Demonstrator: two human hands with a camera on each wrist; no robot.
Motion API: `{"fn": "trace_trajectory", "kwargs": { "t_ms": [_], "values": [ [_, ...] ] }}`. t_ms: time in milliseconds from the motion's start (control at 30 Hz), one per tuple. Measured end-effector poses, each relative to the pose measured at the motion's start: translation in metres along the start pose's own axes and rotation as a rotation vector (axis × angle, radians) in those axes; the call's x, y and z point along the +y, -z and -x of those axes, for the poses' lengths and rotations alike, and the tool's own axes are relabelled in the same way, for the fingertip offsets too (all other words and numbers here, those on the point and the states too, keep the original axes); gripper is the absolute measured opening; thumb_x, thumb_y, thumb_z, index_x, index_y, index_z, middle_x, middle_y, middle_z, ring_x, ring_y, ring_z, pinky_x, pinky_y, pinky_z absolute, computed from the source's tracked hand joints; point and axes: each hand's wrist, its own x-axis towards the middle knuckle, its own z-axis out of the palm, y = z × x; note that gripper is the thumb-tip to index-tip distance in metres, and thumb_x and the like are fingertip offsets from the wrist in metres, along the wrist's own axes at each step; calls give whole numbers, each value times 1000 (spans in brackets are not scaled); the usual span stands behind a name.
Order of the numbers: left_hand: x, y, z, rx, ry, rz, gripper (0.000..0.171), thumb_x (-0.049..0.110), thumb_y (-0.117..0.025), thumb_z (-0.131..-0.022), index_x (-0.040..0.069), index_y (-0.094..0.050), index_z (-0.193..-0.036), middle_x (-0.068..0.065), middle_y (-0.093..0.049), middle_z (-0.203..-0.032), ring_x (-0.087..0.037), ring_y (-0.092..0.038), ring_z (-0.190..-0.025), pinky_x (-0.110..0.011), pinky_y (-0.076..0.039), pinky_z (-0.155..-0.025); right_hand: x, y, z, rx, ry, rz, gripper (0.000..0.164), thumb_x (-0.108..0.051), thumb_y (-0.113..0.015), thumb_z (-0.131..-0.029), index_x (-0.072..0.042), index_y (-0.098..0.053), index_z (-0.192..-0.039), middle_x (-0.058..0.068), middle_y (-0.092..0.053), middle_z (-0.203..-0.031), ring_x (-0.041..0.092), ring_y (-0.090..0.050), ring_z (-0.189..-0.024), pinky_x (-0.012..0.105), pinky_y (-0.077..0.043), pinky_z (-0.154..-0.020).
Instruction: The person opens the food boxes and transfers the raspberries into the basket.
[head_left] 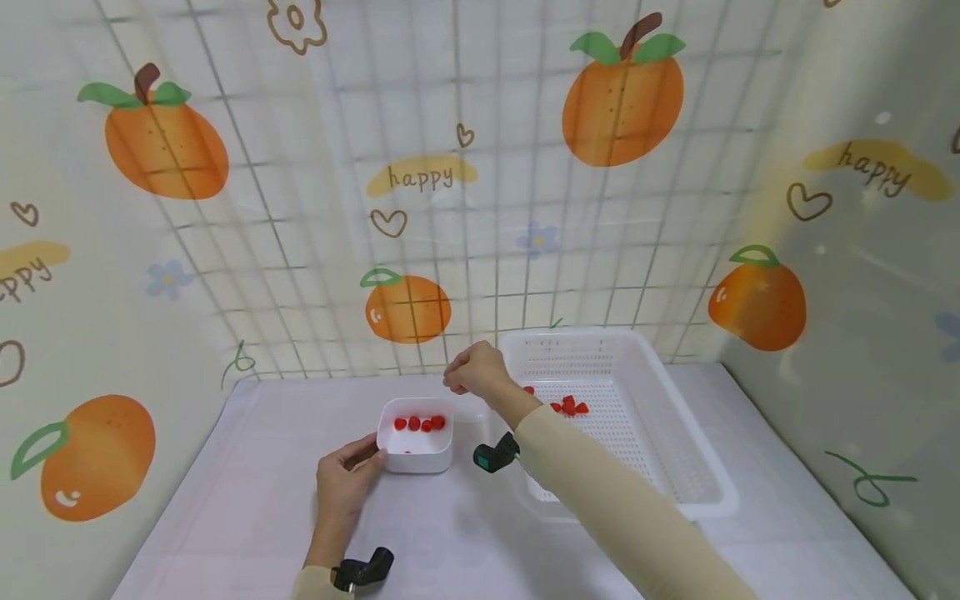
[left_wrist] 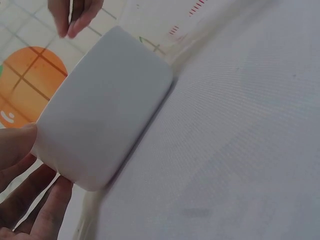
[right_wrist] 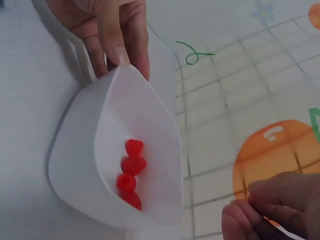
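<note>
My left hand [head_left: 345, 483] grips the left side of a small white box [head_left: 415, 465], thumb at its rim and fingers outside. In the left wrist view the fingers [left_wrist: 50, 205] press against the box's end. Several red raspberries [right_wrist: 132, 164] lie in a row inside it. My right hand [head_left: 480, 371] is raised beyond the box, between it and a large white basket [head_left: 697, 450]. Its thumb and fingers [right_wrist: 280, 192] are curled together, and nothing shows between them in any view. More raspberries [head_left: 568, 406] lie in the basket, partly behind the right forearm.
The box and basket stand on a table with a white cloth [head_left: 247, 500]. A curtain printed with oranges [head_left: 408, 308] hangs close behind and at both sides. The right sleeve [head_left: 615, 500] crosses over the basket's near left part.
</note>
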Motion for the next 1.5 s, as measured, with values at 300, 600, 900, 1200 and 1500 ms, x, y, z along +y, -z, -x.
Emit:
{"fn": "trace_trajectory", "kwargs": {
  "t_ms": [300, 600, 900, 1200, 1500],
  "values": [
    [0, 1, -2, 2, -17, 12, 36, 4, -83, -89, 0, -76, -124, -19, -74, -124, -33, -69, -117, -13, -54, -86, 1, -36, -1, 1, -23, 43, 5, -4, -83, -87, -1, -80, -86, 7, -72, -77, 17, -69, -66, 29, -63, -71],
    [-5, 1, -3, -9, -71, -12, 35, 7, -85, -88, 0, -78, -121, -18, -75, -120, -33, -70, -114, -16, -56, -86, 13, -60, -2, 9, -3, 164, 5, -9, -84, -87, -4, -82, -85, 4, -71, -70, 23, -69, -67, 22, -52, -54],
    [-3, 2, -4, -3, -62, 13, 34, 5, -85, -87, -1, -78, -120, -20, -75, -120, -33, -70, -112, -14, -55, -84, 16, -77, -1, 15, 35, 263, 9, -12, -85, -86, -4, -82, -84, 2, -69, -67, 17, -62, -63, 25, -52, -56],
    [-2, 3, -4, 5, -64, 23, 34, 3, -85, -87, -3, -77, -119, -21, -75, -119, -34, -71, -112, -14, -55, -83, 20, -92, -7, 34, 73, 437, 12, -11, -85, -81, -5, -77, -75, 2, -67, -67, 20, -59, -71, 29, -52, -61],
    [-6, 2, -6, 7, -56, 23, 33, 4, -85, -87, -1, -78, -119, -19, -76, -119, -31, -71, -111, -17, -57, -85, 26, -105, -10, 71, 57, 453, 14, -8, -78, -86, -1, -66, -86, 8, -62, -76, 23, -57, -71, 33, -54, -61]
  ]
}}
